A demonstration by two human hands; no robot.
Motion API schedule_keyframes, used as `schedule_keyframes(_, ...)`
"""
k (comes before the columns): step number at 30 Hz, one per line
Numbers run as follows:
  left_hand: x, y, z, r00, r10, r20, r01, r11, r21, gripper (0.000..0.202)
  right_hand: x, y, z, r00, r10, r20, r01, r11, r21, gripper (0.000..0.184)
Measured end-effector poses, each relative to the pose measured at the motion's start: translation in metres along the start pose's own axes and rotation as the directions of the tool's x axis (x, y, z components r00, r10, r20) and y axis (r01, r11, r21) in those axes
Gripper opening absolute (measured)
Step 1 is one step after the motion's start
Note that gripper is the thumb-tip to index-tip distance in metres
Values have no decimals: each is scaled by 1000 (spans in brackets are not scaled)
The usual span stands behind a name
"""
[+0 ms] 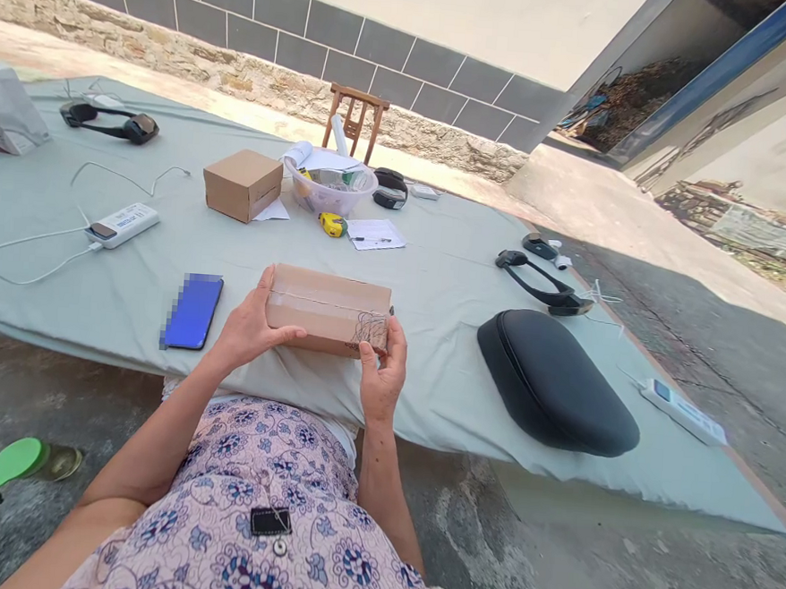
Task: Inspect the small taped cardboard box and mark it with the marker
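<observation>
Box (329, 301) | left hand (251, 322), right hand (383, 376) curled round opposite ends | underside hidden | scribble (368, 329) illegible, perhaps pen

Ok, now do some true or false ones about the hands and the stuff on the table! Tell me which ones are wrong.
1. The left hand and right hand are both on the long cardboard box. True.
2. The phone lies to the right of that box. False: it lies to the left.
3. A pen lies on a sheet of paper. True.
4. The chair stands on top of the table. False: it stands beyond the table's far side.
5. The yellow tape measure is inside the bowl. False: it's in front of it.
</observation>
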State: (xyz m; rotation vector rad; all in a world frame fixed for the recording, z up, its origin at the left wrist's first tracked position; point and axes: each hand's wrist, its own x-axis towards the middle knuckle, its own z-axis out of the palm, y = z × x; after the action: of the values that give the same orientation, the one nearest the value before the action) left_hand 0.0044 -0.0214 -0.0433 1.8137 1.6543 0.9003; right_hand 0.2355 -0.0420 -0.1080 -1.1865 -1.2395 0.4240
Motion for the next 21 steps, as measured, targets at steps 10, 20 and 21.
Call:
schedule_keyframes(10, -6, -6, -14, 979, 39, 198, -48, 998, 43, 116, 22, -47, -8, 937, -346, 52, 349, 921, -172, 54)
schedule_keyframes(20, -5, 1, -2, 950, 269, 156, -299, 929, 220, 93, 36, -72, 9, 855, -498, 141, 517, 808, -281, 48)
schedule_keyframes(21, -5, 1, -1, 943, 297, 152, -325, 921, 216, 90, 36, -73, 11, 848, -509, 147, 529, 800, -282, 48)
